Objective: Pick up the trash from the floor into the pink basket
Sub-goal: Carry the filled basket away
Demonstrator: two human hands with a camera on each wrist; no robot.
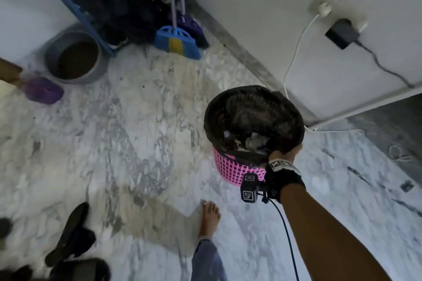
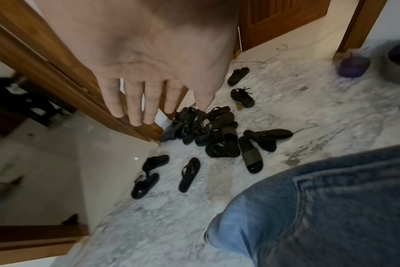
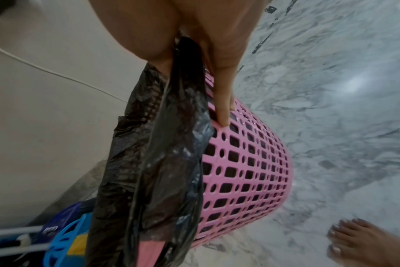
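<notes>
At basket rim [image 3: 251, 137], right hand [image 3: 208, 36] pinches liner [image 3: 153, 162]; left hand [image 2: 149, 63] hangs flat.

The pink basket [image 3: 251, 162] is perforated smooth plastic, lined with a crinkled glossy black plastic bag [image 3: 153, 162]; the floor [image 1: 114, 143] is polished grey-veined marble; the door frame [image 2: 46, 63] is varnished wood

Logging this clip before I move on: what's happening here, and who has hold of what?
A person stands barefoot on a marble floor, gripping the rim of the pink basket with the right hand; its fingers lie down the outside wall, over the black bag that lines it. Some trash already sits inside the basket. The left hand hangs open and holds nothing, above a pile of dark sandals by a wooden door frame.
</notes>
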